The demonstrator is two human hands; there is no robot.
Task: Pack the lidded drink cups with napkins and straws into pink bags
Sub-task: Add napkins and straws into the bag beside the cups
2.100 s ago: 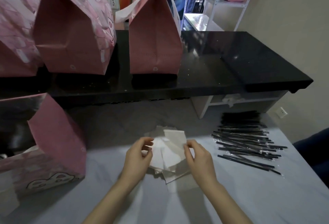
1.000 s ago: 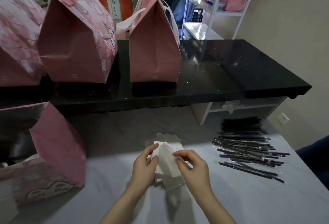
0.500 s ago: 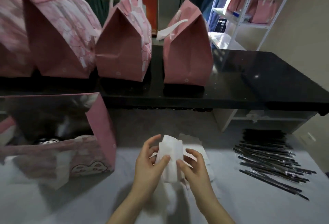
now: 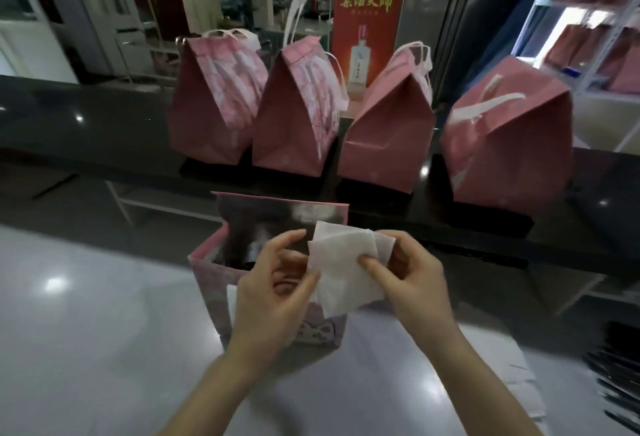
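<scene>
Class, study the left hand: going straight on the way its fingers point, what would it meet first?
The left hand would meet the napkins it touches; beyond them, probably the far wall of the open bag, though depth is unclear.

left grip (image 4: pixel 273 283) – thumb and curled fingers pinch the left edge of the white napkins (image 4: pixel 343 273) | right grip (image 4: pixel 412 279) – thumb in front, fingers behind the same napkins | napkins held up over the open pink bag (image 4: pixel 211 293) on my white desk (image 4: pixel 86 331) | four closed pink bags (image 4: pixel 384 144) in a row on the black desk (image 4: pixel 104 130) behind | black straws (image 4: pixel 620 366) at right edge
</scene>
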